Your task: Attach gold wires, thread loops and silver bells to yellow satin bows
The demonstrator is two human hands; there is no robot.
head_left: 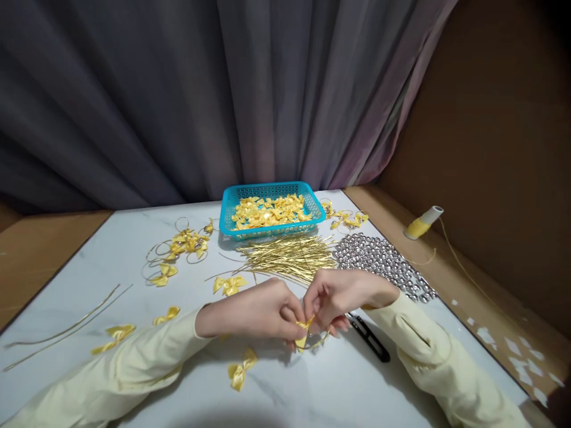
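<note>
My left hand (263,312) and my right hand (339,297) meet over the near middle of the table. Both are closed in a pinch on a yellow ribbon bow (302,341). A thin gold wire loop (319,343) curves out from the bow below my right fingers. A slim black-handled tool (370,339) lies beside my right hand, its far end hidden. Another yellow bow (242,370) lies just in front of my left hand, and more bows (229,285) lie behind it. The fingertips partly cover the held bow.
A blue basket (227,223) of yellow bows stands at the back. Gold wire ties (285,257) and silver beads (379,261) lie before it. Looped bows are piled left (185,244) and right (350,220). Two loose wires (66,327) lie at left, a yellow thread spool (422,224) at right.
</note>
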